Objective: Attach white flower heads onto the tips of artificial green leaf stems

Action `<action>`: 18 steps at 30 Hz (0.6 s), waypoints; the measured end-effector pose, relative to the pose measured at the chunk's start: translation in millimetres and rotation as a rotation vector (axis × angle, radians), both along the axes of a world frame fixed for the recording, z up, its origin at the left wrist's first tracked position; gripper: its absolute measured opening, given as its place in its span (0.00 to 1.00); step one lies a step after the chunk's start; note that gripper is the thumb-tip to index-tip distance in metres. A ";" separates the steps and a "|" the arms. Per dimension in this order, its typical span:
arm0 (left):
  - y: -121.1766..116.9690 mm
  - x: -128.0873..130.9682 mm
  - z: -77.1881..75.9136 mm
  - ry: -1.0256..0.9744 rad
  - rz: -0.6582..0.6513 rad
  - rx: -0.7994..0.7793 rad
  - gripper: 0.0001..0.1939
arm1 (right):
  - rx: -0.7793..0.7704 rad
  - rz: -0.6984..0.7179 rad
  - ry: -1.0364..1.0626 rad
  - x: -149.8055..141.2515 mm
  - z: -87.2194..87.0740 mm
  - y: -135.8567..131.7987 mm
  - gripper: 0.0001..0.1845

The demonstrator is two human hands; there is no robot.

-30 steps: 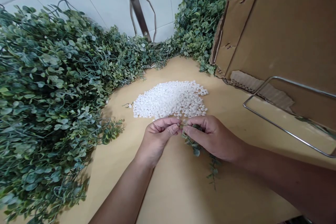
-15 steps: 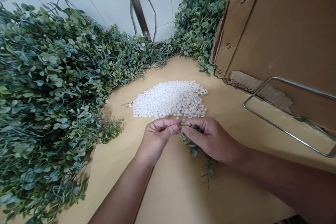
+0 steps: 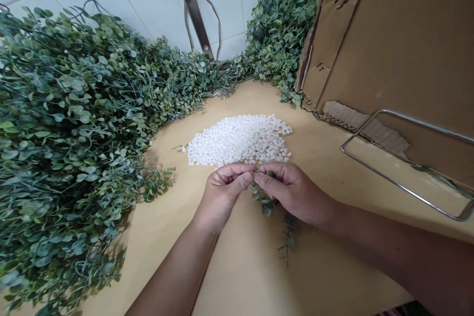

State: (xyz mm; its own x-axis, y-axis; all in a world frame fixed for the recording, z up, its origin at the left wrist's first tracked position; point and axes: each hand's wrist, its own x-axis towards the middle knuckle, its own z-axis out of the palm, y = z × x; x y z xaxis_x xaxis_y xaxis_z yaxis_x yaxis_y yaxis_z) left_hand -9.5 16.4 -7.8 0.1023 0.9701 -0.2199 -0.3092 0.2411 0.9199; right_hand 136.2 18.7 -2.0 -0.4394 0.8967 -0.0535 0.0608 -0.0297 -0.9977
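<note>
In our right hand (image 3: 296,190) we clamp a leafy green sprig (image 3: 265,206), near the pile of small white pieces (image 3: 240,138). Our left hand (image 3: 220,192) has thumb and finger together; what they pinch, we cannot tell.

Green sprig (image 3: 265,209) droops (leafy, slim at tip).

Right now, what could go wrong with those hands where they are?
1. The left hand and right hand meet at the near edge of the loose heap of small white beads; a bump might scatter some.
2. The right hand's grip covers part of the thin green leafy sprig, so it could get bent or crushed.
3. What the left hand pinches is hidden, so a slip there might be missed.
</note>
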 end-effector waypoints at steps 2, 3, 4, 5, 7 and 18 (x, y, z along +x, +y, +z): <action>-2.5 0.0 2.8 0.036 0.064 -0.002 0.15 | -0.018 -0.014 -0.004 0.8 1.1 2.0 0.16; -3.8 -0.7 4.8 0.062 0.091 0.014 0.15 | -0.019 -0.031 -0.022 1.5 1.8 2.8 0.16; -5.0 -1.7 6.9 0.097 0.109 0.037 0.15 | -0.014 -0.053 -0.046 2.4 2.4 3.5 0.16; -6.0 -2.7 8.8 0.144 0.112 0.065 0.15 | -0.007 -0.074 -0.075 3.3 2.8 4.0 0.16; -7.2 -4.1 10.9 0.273 0.079 0.126 0.14 | 0.015 -0.110 -0.119 5.0 3.1 4.7 0.16; -8.3 5.0 2.4 0.337 -0.080 0.175 0.11 | 0.055 -0.114 -0.067 5.4 0.6 1.9 0.13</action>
State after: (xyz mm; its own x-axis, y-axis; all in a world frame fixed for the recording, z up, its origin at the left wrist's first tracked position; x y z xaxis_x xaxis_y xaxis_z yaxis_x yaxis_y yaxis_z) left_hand -4.5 8.1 -5.5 0.1290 0.9879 -0.0862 0.0312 0.0828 0.9961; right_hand 141.6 20.7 -1.4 -0.3319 0.9429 -0.0283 0.1263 0.0147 -0.9919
